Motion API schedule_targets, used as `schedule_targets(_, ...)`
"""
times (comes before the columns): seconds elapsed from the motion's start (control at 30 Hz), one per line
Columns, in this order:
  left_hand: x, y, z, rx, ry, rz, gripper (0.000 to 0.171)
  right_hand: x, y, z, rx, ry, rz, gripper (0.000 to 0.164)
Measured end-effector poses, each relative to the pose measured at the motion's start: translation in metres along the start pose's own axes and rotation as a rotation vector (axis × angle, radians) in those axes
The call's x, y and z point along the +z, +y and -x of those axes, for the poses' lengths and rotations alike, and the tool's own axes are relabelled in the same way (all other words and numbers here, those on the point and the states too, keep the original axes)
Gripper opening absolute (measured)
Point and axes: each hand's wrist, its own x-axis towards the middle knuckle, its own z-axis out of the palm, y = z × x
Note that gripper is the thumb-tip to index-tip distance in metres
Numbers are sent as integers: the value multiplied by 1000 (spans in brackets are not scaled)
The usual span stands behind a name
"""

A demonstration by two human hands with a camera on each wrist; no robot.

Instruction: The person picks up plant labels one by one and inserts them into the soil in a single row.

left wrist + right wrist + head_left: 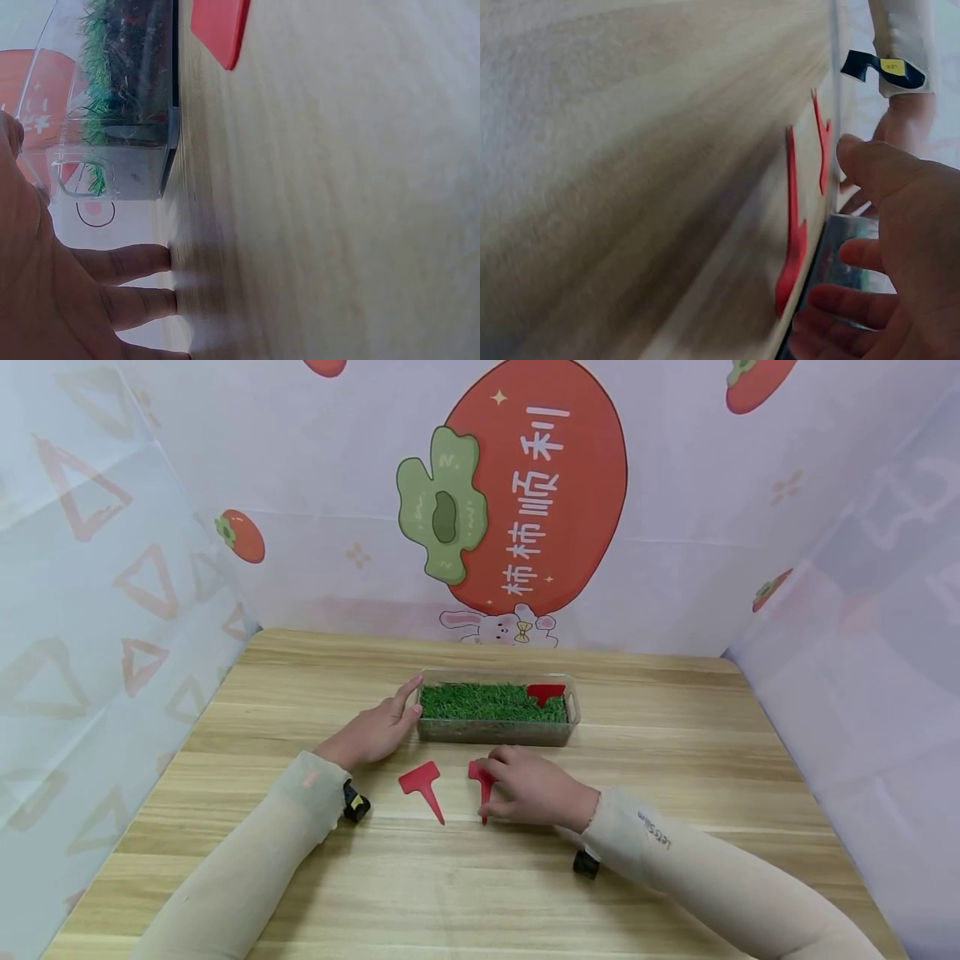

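A clear plastic box (495, 734) filled with green artificial grass (468, 702) stands at the middle back. My left hand (378, 728) is at its left end, thumb and index finger by the rim; the other fingers extend down to the table in the left wrist view. One red T-shaped plant label (546, 692) stands in the grass at the right. Two more lie on the table before the box: the left plant label (423, 781), and the right plant label (793, 232) beneath my right hand (536, 789), whose fingers hover loosely spread over it.
The wooden table (660, 735) meets a printed cloth backdrop (675, 527) at its back edge, and more cloth rises at both sides. A black wrist camera (356, 802) is strapped to the left cuff, another black camera (586, 863) to the right.
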Motion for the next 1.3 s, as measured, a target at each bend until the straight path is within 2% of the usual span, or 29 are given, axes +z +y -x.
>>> schedule_targets(0.2,1,-1,-1,8,0,-1,62,9,-4,1,-4,-58,71,85)
schedule_targets(0.67,1,0,-1,7,7,-2,62,13,-6,-3,33,-62,85,86)
schedule_targets(0.83,0,1,-1,3,3,-7,62,13,-7,-4,35,-50,102,85)
schedule_targets(1.03,1,-1,-2,4,1,-5,62,12,-3,-7,37,-21,72,86)
schedule_targets(1.3,1,-1,-2,4,0,3,62,10,-3,-7,27,46,80,97)
